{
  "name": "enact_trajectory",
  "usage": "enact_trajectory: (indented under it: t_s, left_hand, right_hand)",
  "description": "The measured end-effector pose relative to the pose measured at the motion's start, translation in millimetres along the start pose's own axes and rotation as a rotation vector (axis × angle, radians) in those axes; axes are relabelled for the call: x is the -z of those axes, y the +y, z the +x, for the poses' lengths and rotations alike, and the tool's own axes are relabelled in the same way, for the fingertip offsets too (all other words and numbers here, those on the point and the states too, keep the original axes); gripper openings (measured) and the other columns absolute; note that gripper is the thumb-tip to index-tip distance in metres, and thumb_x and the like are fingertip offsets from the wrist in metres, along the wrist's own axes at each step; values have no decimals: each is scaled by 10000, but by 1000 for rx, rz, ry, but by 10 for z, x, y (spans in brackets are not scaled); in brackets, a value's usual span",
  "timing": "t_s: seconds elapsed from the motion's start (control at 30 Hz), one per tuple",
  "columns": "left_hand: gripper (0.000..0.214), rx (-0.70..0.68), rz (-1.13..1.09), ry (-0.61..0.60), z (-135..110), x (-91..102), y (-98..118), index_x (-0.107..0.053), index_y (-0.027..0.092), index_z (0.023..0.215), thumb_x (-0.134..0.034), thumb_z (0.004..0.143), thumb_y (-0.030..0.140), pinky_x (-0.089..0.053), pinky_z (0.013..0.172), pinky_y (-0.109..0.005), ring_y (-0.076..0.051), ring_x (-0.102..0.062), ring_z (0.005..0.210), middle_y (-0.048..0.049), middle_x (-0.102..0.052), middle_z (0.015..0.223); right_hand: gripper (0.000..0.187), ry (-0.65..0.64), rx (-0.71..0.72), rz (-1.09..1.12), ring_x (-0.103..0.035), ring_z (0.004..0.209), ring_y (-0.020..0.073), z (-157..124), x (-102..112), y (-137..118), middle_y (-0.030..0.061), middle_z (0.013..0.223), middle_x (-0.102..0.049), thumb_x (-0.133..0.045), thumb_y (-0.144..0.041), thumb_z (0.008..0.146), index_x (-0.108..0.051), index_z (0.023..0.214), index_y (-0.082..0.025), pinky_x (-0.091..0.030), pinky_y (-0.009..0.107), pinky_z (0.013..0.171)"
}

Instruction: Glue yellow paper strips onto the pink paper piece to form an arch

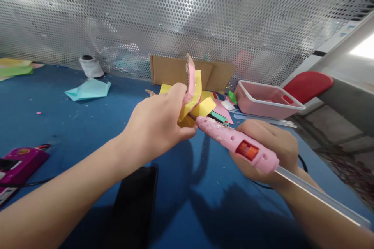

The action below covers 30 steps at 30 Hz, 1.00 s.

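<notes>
My left hand [159,124] is closed around a small paper craft [194,95] made of yellow and pink folded pieces with a strip of cardboard, held up above the blue table [58,124]. My right hand [267,149] grips a pink hot glue gun [233,140] with a clear glue stick [321,198] poking out of its back. The gun's nozzle touches the lower edge of the yellow paper, right beside my left fingers.
A black phone [134,202] lies under my left forearm. A magenta device [17,165] sits at the left edge. Further back are a light-blue folded paper [87,89], a cardboard piece [175,71], coloured paper scraps [220,109], a pink tray [265,99] and a perforated metal screen [175,15].
</notes>
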<state>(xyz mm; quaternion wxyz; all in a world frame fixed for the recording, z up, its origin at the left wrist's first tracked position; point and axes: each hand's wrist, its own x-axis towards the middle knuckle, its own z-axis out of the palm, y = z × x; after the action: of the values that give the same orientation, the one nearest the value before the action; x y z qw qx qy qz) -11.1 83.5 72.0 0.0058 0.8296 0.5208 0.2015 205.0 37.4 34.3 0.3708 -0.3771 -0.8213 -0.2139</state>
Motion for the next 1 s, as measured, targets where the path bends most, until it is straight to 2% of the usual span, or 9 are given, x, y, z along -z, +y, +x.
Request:
enact_trajectory:
  t_s: [0.1, 0.17, 0.23, 0.33, 0.5, 0.7, 0.83, 1.0]
  left_hand:
    - [376, 2, 8, -1, 3, 1, -3, -350, 237, 809, -667, 686, 399, -274, 506, -262, -211, -587, 627, 27, -513, 650]
    - [374, 2, 13, -2, 6, 5, -4, -359, 235, 812, -664, 690, 414, -275, 503, -261, -210, -588, 625, 28, -511, 648]
    - [378, 1, 18, -4, 7, 10, -2, -367, 233, 816, -667, 691, 426, -277, 501, -260, -206, -587, 621, 30, -509, 646]
    - [378, 0, 24, 4, 3, 16, 2, -377, 230, 822, -674, 691, 424, -277, 497, -258, -202, -587, 616, 32, -510, 641]
    - [372, -13, 21, 22, -11, 21, -5, -399, 227, 838, -674, 703, 438, -297, 497, -261, -198, -591, 608, 25, -539, 663]
    - [383, -19, 42, 24, -12, 23, -10, -426, 220, 868, -680, 710, 459, -311, 505, -274, -221, -613, 646, 4, -577, 708]
    - [385, -24, 34, 39, -16, 19, -19, -404, 225, 854, -672, 709, 460, -298, 507, -274, -220, -603, 639, 8, -553, 699]
    - [405, -14, 23, 44, -11, 6, -25, -382, 230, 844, -678, 693, 462, -279, 510, -267, -209, -593, 622, 19, -527, 681]
  right_hand:
    - [53, -17, 28, 23, -559, 550, 150, 9, 10, 5, 24, 639, -603, -571, -187, 802, -533, 832, -208, -428, 262, 502]
    - [124, -7, 46, 47, -627, 650, 170, 11, 16, 14, 60, 754, -671, -586, -199, 806, -545, 924, -199, -478, 264, 573]
    - [113, 11, 45, 48, -605, 630, 161, 4, 18, 23, 45, 731, -658, -582, -203, 811, -536, 914, -207, -467, 259, 566]
    - [55, 13, 30, 15, -488, 540, 134, -16, 12, 30, -1, 619, -557, -552, -189, 816, -507, 826, -218, -386, 248, 497]
    - [129, 0, -2, -12, -368, 530, 139, -29, 17, 17, -22, 595, -449, -542, -184, 810, -436, 772, -248, -325, 254, 482]
    - [137, 28, 44, -14, -369, 534, 136, -19, 21, 34, -20, 599, -435, -541, -180, 811, -434, 754, -242, -339, 251, 485]
    - [180, 27, 13, 9, -360, 517, 118, -38, 16, 42, -31, 590, -411, -588, -171, 775, -428, 726, -236, -331, 250, 477]
    - [193, 57, -6, -113, -363, 512, 122, -74, 7, 48, -35, 571, -412, -587, -213, 776, -405, 720, -245, -327, 260, 475]
